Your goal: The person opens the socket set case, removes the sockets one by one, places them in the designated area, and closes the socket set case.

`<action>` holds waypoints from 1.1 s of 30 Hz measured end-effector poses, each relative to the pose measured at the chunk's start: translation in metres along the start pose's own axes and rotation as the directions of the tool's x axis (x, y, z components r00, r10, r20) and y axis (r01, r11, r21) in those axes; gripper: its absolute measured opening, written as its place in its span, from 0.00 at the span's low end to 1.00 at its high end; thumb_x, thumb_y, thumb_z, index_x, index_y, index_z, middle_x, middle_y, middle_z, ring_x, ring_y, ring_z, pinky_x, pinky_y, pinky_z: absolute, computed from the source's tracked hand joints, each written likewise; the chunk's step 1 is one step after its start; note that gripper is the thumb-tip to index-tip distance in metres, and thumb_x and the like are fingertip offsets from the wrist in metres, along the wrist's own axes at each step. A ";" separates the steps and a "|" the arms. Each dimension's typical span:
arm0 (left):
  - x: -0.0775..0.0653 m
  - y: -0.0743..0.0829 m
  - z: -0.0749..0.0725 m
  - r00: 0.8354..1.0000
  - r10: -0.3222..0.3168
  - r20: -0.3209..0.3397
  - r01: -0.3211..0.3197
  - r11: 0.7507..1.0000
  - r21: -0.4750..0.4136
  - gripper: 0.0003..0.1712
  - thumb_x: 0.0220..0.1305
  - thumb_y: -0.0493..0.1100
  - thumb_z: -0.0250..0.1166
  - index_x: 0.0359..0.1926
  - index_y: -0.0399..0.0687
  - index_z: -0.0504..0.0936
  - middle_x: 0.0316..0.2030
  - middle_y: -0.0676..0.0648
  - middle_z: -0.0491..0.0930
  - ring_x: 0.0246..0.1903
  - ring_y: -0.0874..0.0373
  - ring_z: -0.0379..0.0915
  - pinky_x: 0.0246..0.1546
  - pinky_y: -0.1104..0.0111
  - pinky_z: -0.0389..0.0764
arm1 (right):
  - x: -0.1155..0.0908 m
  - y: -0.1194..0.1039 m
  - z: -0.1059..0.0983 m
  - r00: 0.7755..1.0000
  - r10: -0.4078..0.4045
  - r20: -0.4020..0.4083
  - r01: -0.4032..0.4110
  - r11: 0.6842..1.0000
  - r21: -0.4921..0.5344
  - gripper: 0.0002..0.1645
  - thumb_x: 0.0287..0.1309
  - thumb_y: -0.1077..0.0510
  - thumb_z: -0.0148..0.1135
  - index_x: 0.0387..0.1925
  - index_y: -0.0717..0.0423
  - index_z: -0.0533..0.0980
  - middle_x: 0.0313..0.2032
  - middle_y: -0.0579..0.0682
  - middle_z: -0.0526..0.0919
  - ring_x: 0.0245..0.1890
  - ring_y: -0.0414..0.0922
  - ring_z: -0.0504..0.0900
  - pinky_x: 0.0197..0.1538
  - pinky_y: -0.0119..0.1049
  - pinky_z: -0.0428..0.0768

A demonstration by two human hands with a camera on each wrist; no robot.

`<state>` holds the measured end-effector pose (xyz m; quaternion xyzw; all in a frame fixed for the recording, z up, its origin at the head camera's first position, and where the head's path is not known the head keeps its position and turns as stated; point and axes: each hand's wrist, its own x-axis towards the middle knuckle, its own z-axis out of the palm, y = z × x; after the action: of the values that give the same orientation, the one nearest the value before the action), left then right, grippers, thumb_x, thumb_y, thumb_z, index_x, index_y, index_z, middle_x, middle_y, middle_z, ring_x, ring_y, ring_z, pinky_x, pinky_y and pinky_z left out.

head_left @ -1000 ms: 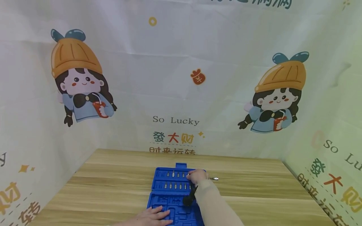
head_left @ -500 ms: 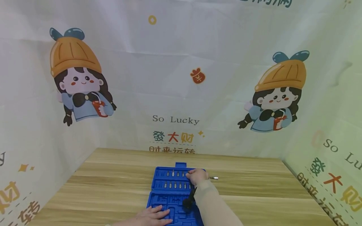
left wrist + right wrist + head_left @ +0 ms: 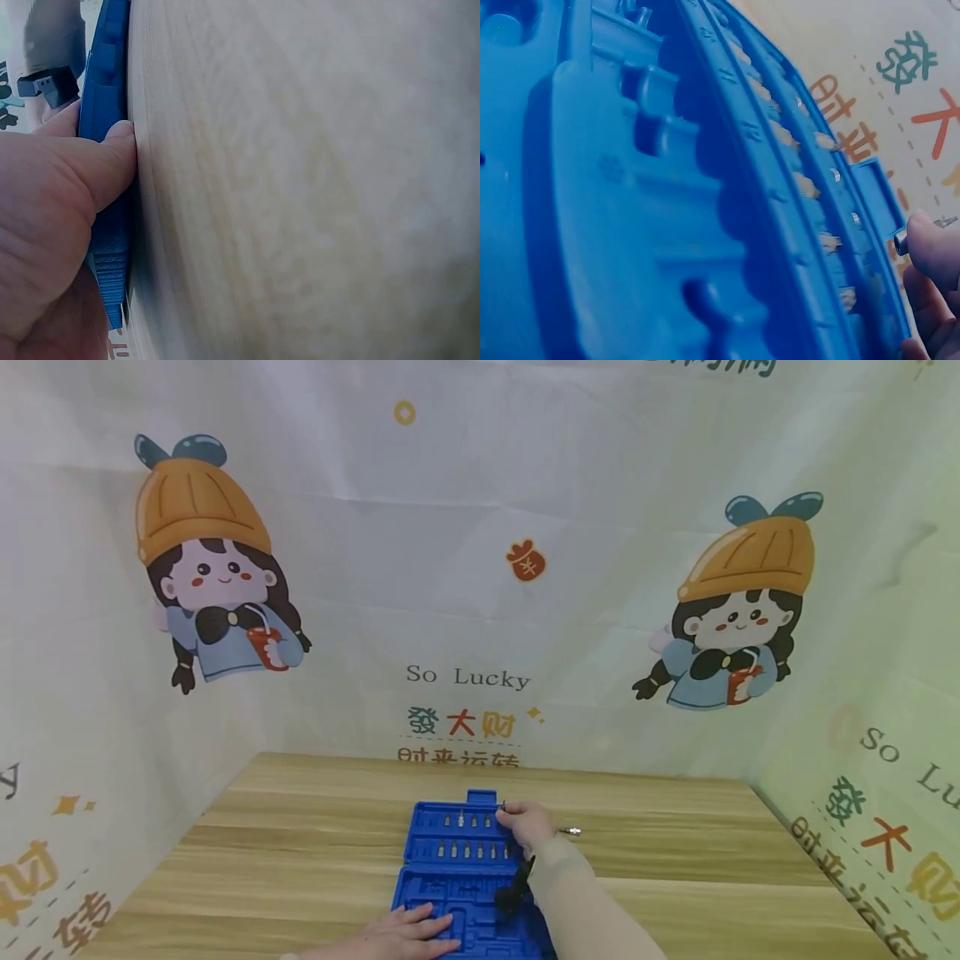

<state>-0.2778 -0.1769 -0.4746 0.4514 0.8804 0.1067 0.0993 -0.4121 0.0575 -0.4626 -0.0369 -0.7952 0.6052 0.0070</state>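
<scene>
A blue plastic tool case (image 3: 423,890) lies unfolded on the wooden table. Silvery bit sockets (image 3: 461,818) stand in two rows in its far half; the near half has moulded recesses. My left hand (image 3: 401,933) rests with spread fingers on the near half, and in the left wrist view its thumb (image 3: 112,161) touches the case's side. Over the far right corner, my right hand (image 3: 531,823) pinches a small metal bit socket (image 3: 902,241) between thumb and fingers. Part of that piece is hidden by the fingers.
A slim metal piece (image 3: 572,832) lies on the table (image 3: 675,852) just right of the right hand, partly hidden. The case's latch tab (image 3: 482,797) sticks out at the far edge. Behind the table hangs a printed cloth (image 3: 600,635).
My right hand has risen slightly up and right from the upper row, and the bit socket now shows at its fingertips, out of the case. The left hand stays on the case.
</scene>
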 end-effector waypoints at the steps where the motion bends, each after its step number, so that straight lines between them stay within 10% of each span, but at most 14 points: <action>1: 0.001 0.000 0.000 1.000 -0.005 0.003 0.005 1.000 -0.001 0.31 0.71 0.59 0.51 0.71 0.59 0.64 0.69 0.46 0.63 0.68 0.45 0.56 0.60 0.51 0.67 | 0.000 0.000 -0.002 1.000 -0.011 0.018 0.011 1.000 0.012 0.16 0.58 0.62 0.66 0.45 0.70 0.79 0.46 0.63 0.81 0.49 0.57 0.76 0.54 0.52 0.73; 22: -0.006 -0.001 0.000 0.992 0.108 -0.059 -0.107 0.994 0.016 0.31 0.73 0.57 0.48 0.72 0.54 0.62 0.69 0.42 0.62 0.68 0.41 0.56 0.60 0.47 0.66 | 0.010 0.011 -0.091 0.974 -0.141 0.178 0.177 0.962 -0.206 0.11 0.63 0.60 0.61 0.44 0.62 0.80 0.38 0.51 0.82 0.39 0.46 0.78 0.44 0.43 0.77; 33: -0.006 0.001 -0.003 0.997 0.071 -0.022 -0.070 0.997 0.017 0.32 0.73 0.59 0.47 0.73 0.54 0.61 0.70 0.43 0.61 0.69 0.43 0.54 0.62 0.49 0.64 | 0.005 0.023 -0.123 0.973 -0.173 0.151 0.221 0.885 -0.409 0.03 0.57 0.65 0.65 0.31 0.62 0.78 0.29 0.49 0.78 0.32 0.46 0.73 0.36 0.38 0.71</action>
<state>-0.2743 -0.1816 -0.4708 0.4818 0.8657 0.1079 0.0820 -0.4093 0.1819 -0.4518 0.0772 -0.9062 0.4154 0.0164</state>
